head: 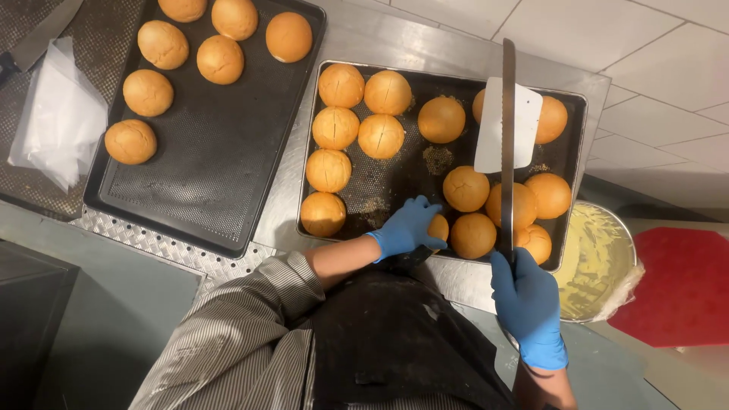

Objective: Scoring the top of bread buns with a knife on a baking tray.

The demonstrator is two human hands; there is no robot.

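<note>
I have both hands in blue gloves over the near edge of the right-hand tray (568,102). My left hand (406,226) curls around a bun (438,227) at that near edge, gripping it. My right hand (528,304) is closed on the handle of a long knife (507,144), its blade held edge-up over the buns. A white scraper (509,125) lies on this tray. A second tray (213,167) sits further left on the steel counter (364,34).

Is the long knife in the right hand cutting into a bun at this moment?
No. The right hand holds the long knife raised edge-on above the right tray, while the left hand rests on a bun.
</note>
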